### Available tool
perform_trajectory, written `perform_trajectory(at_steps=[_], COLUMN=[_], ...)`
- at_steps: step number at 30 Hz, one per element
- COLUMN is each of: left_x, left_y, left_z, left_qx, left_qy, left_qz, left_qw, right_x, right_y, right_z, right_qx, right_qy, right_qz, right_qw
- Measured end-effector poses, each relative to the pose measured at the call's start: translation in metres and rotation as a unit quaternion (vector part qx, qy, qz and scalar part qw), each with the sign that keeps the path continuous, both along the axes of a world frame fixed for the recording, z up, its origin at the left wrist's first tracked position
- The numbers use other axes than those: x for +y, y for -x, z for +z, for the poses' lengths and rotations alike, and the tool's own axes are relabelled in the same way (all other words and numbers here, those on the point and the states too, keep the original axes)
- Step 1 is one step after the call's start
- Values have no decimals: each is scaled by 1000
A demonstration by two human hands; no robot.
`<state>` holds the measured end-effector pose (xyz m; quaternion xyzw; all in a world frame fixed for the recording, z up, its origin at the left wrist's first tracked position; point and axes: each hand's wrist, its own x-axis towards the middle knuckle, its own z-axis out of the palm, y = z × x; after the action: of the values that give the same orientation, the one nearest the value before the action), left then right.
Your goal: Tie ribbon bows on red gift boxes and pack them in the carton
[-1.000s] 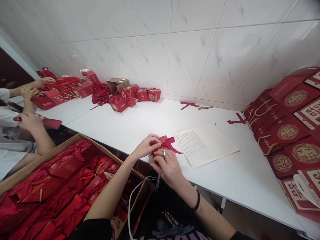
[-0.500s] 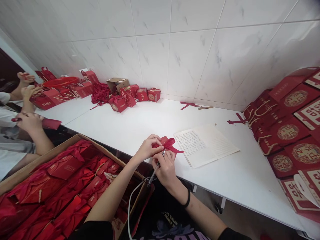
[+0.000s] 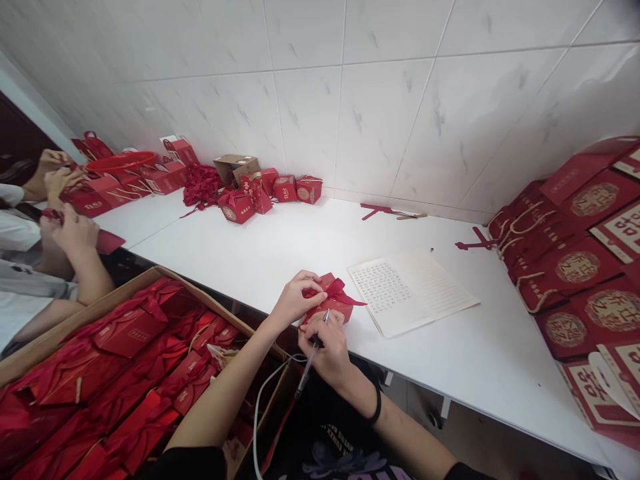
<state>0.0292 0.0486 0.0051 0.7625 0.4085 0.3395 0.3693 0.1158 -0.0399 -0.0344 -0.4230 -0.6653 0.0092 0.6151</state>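
Note:
A small red gift box [image 3: 334, 301] with a red ribbon bow on top sits at the near edge of the white table [image 3: 310, 240]. My left hand [image 3: 295, 297] pinches the bow and steadies the box from the left. Just in front of the box, my right hand [image 3: 323, 347] is closed around a dark pen [image 3: 311, 357], whose tip points up at the box's front face. A black band circles my right wrist.
An open notebook [image 3: 410, 288] lies right of the box. Red gift bags [image 3: 575, 267] pile up at the right. A cardboard carton of flat red boxes [image 3: 115, 367] stands at lower left. More small boxes [image 3: 260, 190] line the wall. Another person's hands [image 3: 70, 233] work at the far left.
My right hand has drawn back toward me, swinging the pen so its tip meets the box front. The bow now stands up on the box. The person at left raised their hands.

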Motion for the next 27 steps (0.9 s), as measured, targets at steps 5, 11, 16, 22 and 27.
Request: perform_trajectory(at_steps=[5,11,16,22,27], left_x=[1,2,2,-1,-2], left_y=[1,1,1,0,-2], left_z=[1,-1,-1,2,0], left_qx=[-1,-5,8,19,34], left_qy=[4,11,5,0,-20], left_qz=[-5,-12,-18,-12,5], left_qw=[1000,1000,1000,1000,999], right_x=[-4,4,20,22,16], right_y=[0,-48,-96,-100,-99], right_z=[2,16,14,13,16], right_qx=[-16,78,103,171,174], right_qy=[-1,25,272,322,342], right_qz=[36,0,-48,59,67], right_qw=[999,997,955,930,921])
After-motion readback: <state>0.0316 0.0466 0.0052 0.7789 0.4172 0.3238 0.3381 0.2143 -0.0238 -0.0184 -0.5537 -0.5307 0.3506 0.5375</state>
